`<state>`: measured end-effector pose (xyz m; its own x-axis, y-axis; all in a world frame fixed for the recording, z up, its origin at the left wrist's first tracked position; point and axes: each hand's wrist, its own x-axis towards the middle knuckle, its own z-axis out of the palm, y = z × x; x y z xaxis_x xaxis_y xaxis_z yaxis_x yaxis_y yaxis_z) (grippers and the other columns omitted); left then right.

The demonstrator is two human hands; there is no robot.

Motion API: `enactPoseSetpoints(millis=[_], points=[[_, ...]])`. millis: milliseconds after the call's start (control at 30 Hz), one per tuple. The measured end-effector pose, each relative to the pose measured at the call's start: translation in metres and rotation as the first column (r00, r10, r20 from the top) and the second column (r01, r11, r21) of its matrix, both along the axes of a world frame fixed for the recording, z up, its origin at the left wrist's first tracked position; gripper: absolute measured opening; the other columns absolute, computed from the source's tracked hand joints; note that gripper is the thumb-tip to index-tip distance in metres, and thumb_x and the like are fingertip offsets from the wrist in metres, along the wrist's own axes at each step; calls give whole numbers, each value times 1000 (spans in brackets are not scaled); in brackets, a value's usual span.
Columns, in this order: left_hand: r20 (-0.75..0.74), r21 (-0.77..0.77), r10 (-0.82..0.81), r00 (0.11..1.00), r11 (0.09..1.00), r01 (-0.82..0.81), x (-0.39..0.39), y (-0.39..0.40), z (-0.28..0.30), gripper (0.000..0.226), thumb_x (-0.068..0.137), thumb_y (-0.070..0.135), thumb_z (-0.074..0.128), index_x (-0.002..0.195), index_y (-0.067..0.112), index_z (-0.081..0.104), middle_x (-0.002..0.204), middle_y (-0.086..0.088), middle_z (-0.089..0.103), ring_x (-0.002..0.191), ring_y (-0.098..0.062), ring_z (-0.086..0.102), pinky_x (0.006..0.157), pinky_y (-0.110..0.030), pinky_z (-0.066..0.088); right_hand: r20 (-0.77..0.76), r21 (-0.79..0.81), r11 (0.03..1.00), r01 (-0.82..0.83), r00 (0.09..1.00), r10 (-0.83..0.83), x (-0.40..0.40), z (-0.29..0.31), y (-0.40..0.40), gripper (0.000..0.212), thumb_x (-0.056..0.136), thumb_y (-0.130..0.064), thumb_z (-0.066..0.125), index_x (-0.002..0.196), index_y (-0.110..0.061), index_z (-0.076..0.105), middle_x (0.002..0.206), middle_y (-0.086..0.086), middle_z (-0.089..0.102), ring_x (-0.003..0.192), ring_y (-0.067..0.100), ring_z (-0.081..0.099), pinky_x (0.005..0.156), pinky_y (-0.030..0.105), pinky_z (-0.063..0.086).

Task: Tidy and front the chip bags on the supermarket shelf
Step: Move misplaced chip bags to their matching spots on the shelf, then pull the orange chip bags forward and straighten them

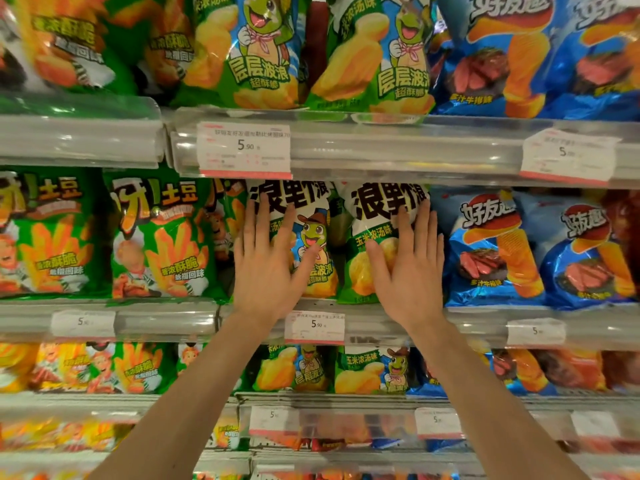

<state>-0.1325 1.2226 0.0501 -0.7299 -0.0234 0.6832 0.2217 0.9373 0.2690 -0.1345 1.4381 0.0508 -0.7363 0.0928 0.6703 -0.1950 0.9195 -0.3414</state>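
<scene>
— Where are the hands?
— Left hand (268,263) and right hand (408,268), fingers spread flat, press two green chip bags (313,244) on the middle shelf (166,320).
— Hidden?
— Bag tops, behind the price rail (398,150).

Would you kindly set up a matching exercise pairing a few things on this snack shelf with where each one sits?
Things:
1. left hand
2. right hand
3. blue steak-flavour chip bag
4. green fries-picture bag

Places:
A. just right of the two hands, same shelf
B. flat on the right-hand corn-soup chip bag
C. left of the hands, same shelf
D. flat on the left-hand corn-soup chip bag

Pairs: 1-D, 2-B, 3-A, 4-C
</scene>
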Motion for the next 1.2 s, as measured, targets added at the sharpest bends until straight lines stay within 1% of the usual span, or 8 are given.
enactPoseSetpoints(millis=[133,333,533,667,833,933,1067,1200], points=[[-37,58,-36,999,998,38,13,-3,-2,67,100,59,41,154,21,41,169,-13,22,158,-30,14,124,-55,23,-30,-136,986,-95,995,92,16,-3,5,77,101,-62,27,161,-15,19,170,12,6,157,27,2,126,51,7],[9,106,-71,997,992,70,62,-3,-39,60,102,45,47,155,18,39,169,-17,21,156,-33,22,120,-56,30,-31,-152,977,-151,988,149,54,-38,-1,76,101,-58,30,160,-11,20,170,15,5,157,29,0,126,53,4],[96,248,-162,982,959,134,117,-17,-50,61,103,45,47,158,23,35,168,0,25,155,-15,24,123,-41,30,35,-197,945,-260,962,271,104,-56,-17,76,101,-57,36,161,-15,19,171,7,1,158,20,-5,127,44,1],[161,404,-207,965,906,127,156,-47,-68,57,104,45,48,157,31,33,164,12,31,152,-4,25,122,-38,32,112,-300,906,-299,932,344,147,-70,-37,73,97,-65,33,157,-23,29,169,-7,15,154,6,9,125,43,17],[237,608,-245,940,792,53,208,-111,-99,61,98,54,52,155,44,32,146,40,34,140,-2,43,113,-39,44,339,-447,863,-236,848,408,196,-103,-85,71,90,-79,31,153,-47,22,158,-14,31,144,14,36,111,52,42],[259,673,-227,939,740,-6,242,-168,-118,61,93,58,52,151,45,38,147,23,48,129,-4,54,105,-43,52,409,-534,829,-168,807,427,221,-114,-137,66,91,-74,39,150,-48,27,152,-16,40,122,-4,51,108,38,40],[292,723,-202,935,687,-77,285,-254,-137,56,94,53,56,148,44,43,142,15,55,119,-3,61,97,-40,57,482,-548,830,-106,771,416,250,-127,-218,79,82,-83,35,148,-38,37,138,-10,55,122,12,55,105,43,45],[295,759,-131,946,633,-149,324,-328,-140,50,93,55,56,141,54,41,136,18,58,114,0,62,93,-32,54,479,-619,776,-120,726,494,264,-136,-298,78,83,-81,42,146,-35,41,131,-8,59,116,8,58,100,44,50]])
